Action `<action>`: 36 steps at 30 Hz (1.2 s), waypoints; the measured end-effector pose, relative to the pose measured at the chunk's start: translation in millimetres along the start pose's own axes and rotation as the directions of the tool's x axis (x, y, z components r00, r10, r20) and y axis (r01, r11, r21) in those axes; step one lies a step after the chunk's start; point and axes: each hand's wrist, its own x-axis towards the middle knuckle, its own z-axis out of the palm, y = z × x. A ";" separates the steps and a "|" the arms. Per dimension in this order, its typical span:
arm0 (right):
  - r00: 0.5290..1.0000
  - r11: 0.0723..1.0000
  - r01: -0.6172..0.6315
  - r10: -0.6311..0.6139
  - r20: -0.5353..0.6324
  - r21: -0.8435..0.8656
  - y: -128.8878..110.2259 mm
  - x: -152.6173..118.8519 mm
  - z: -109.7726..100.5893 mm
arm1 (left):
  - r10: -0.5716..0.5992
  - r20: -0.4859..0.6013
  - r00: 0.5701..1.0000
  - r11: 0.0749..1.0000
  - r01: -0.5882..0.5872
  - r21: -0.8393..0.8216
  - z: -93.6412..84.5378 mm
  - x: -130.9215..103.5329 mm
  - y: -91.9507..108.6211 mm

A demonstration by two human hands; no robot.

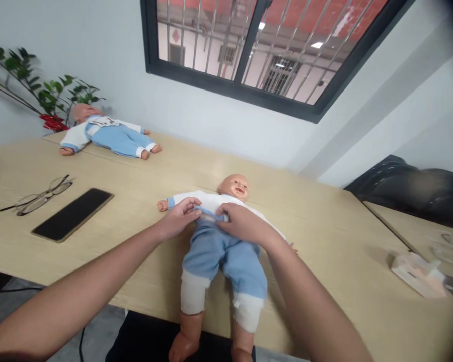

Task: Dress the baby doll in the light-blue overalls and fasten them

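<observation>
A baby doll (236, 187) lies on its back on the wooden table, its legs reaching past the near edge. It wears a white top with blue cuffs and light blue trousers (207, 251) with white leg ends pushed up toward the knees. At the doll's belly, my left hand (179, 218) pinches one side of the blue waistband (210, 214). My right hand (243, 222) grips the other side, its fingertips partly hidden behind the hand. Between both hands the band is stretched and lifted slightly off the body.
Another doll (117, 138) in blue and white lies at the back left, near a leafy plant (47, 90). Eyeglasses (41, 195) and a dark phone (73, 214) rest on the left. A tissue pack (418, 274) is at the right, with black chairs (415, 191) beyond.
</observation>
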 end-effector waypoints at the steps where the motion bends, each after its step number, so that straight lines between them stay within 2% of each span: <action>1: 0.999 1.000 0.012 -0.012 -0.037 -0.002 0.1 1.7 0.2 | 0.011 -0.001 1.000 1.000 -0.011 0.019 0.1 -0.5 -0.5; 5: 0.973 0.998 -0.021 0.033 -0.229 0.056 -3.0 2.3 0.7 | -0.004 0.024 1.000 0.991 0.001 0.134 0.6 -1.0 -4.0; 7: 0.959 0.993 -0.037 0.069 -0.276 0.116 -4.3 0.1 -0.3 | -0.023 0.049 0.999 0.985 0.015 0.170 -0.2 -0.7 -5.3; 10: 0.966 0.987 -0.084 0.114 -0.233 0.134 -1.2 -4.7 -4.4 | -0.007 0.034 0.999 0.988 0.002 0.151 -2.5 -0.3 -4.3; 14: 0.987 0.994 -0.109 0.111 -0.118 0.022 8.7 -9.6 -9.3 | 0.053 -0.023 0.998 0.983 -0.049 0.175 -3.4 -1.8 1.8; 17: 0.981 0.996 -0.074 0.081 -0.177 0.048 11.2 -10.0 -9.4 | 0.153 -0.072 0.986 0.935 -0.121 0.333 0.0 -4.5 7.4; 21: 0.967 0.991 -0.053 0.081 -0.243 0.121 7.6 -8.2 -5.8 | 0.308 -0.133 0.942 0.800 -0.181 0.572 7.8 -6.5 13.0; 27: 0.974 0.981 -0.018 0.061 -0.220 0.193 4.6 -7.7 -0.8 | 0.408 -0.114 0.906 0.685 -0.221 0.694 12.1 -6.0 14.3; 30: 0.975 0.960 0.041 0.022 -0.219 0.277 3.6 -8.8 -2.3 | 0.370 -0.123 0.921 0.769 -0.230 0.597 12.9 -8.3 15.0; 33: 0.976 0.929 0.085 -0.004 -0.219 0.360 2.7 -9.8 -5.2 | 0.239 -0.065 0.969 0.875 -0.185 0.448 15.2 -11.9 17.4; 36: 0.984 0.882 0.090 -0.006 -0.179 0.463 2.5 -10.4 -8.0 | 0.110 -0.023 0.994 0.926 -0.094 0.366 17.5 -14.3 19.8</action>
